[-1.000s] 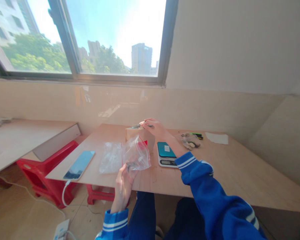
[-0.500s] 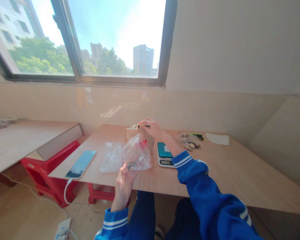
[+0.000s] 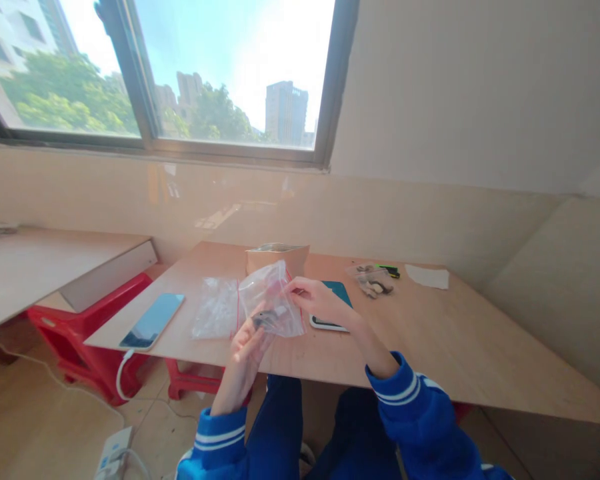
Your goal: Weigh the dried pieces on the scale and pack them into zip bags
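Observation:
Above the table's front part, my left hand (image 3: 247,343) grips a clear zip bag (image 3: 275,293) by its lower left corner. A few dark, dried-looking pieces (image 3: 264,319) lie in that corner, by my fingers. At the red-edged mouth on the bag's right side is my right hand (image 3: 320,299), fingers pinched together; whatever they hold is hidden. Behind the zip bag stands a brown paper bag (image 3: 277,257) with its top open. My right hand partly covers a kitchen scale (image 3: 337,291) with a teal top.
Flat clear bags (image 3: 215,310) lie left of the held bag. Further left is a phone (image 3: 153,321) with a white cable. On the right are a filled clear bag (image 3: 373,281), a green-black cutter (image 3: 391,271) and white paper (image 3: 427,277). Red stools (image 3: 87,340) stand below.
My right hand has moved from the paper bag's top down to the zip bag's mouth. My left hand still holds the zip bag. The view has shifted slightly.

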A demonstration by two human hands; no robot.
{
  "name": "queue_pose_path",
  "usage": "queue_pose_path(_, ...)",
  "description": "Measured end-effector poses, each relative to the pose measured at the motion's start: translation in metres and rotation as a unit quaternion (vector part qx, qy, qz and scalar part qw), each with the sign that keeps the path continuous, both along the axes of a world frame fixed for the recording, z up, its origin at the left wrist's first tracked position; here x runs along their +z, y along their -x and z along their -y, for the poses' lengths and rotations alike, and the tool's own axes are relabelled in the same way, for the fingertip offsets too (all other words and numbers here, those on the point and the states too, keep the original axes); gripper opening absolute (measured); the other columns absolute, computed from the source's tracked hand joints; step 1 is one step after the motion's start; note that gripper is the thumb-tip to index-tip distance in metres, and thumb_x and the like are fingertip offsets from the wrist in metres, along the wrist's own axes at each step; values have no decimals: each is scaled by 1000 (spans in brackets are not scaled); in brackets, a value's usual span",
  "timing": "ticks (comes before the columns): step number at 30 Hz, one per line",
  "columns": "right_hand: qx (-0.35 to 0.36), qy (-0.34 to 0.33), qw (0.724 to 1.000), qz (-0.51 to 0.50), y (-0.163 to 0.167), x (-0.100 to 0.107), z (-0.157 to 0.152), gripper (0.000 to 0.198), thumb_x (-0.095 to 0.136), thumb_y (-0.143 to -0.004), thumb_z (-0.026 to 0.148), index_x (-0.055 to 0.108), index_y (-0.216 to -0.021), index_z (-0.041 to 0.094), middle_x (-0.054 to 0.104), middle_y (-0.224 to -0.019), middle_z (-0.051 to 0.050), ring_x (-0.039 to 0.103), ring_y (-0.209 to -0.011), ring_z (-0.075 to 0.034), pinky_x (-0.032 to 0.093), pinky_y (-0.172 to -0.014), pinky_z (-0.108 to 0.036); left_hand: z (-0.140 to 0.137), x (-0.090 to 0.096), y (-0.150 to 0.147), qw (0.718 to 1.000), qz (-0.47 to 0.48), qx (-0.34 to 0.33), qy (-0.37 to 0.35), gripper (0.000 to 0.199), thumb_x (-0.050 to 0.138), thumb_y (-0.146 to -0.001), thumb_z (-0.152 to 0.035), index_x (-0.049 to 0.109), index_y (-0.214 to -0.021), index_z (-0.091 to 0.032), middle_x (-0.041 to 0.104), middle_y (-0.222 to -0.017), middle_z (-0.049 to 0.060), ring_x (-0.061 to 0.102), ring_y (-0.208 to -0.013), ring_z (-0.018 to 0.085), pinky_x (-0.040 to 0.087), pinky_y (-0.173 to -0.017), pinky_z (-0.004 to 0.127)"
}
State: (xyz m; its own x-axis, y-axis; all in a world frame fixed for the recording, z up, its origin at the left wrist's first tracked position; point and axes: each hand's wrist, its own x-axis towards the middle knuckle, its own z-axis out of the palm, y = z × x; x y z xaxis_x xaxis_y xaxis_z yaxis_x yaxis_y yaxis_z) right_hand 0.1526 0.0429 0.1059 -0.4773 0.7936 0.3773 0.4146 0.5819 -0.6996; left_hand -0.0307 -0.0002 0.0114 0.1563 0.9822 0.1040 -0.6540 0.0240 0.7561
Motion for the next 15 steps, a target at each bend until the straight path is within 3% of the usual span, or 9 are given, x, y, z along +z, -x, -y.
queue_pose_path(4, 80, 77, 994, 17, 1, -10, 9, 23, 56, -91, 29, 69, -110, 23, 71, -111, -4, 65, -100, -19, 50, -89, -32, -1, -4, -5, 998, -68, -18, 3, 42, 74, -76, -32, 68, -116, -19, 68, -122, 10, 61, -116, 28, 48, -100, 40)
queue_pose_path(7, 112, 108, 988, 20, 3, -18, 7, 26, 62, -88, 35, 68, -110, 24, 71, -109, -4, 64, -99, -20, 50, -90, -34, -4, -8, -10, 993, -114, -11, 10, 45, 76, -73, -36, 69, -113, -16, 71, -116, 12, 65, -109, 30, 52, -96, 44)
queue_pose_path(11, 99, 106, 989, -2, 1, -24, 5, 22, 70, -82, 34, 71, -98, 20, 71, -98, -4, 64, -92, -19, 51, -85, -33, -5, -9, -10, 994, -106, 27, 22, 45, 74, -75, -37, 68, -113, -14, 71, -115, 13, 66, -107, 29, 53, -95, 44)
queue_pose_path(15, 51, 99, 992, -54, -7, -9, 1, 28, 75, -75, 38, 69, -95, 19, 69, -97, -5, 65, -89, -18, 53, -81, -33, -6, -7, -1, 992, -40, 111, 47, 29, 72, -75, -28, 71, -101, -15, 70, -116, 10, 63, -113, 27, 52, -96, 41)
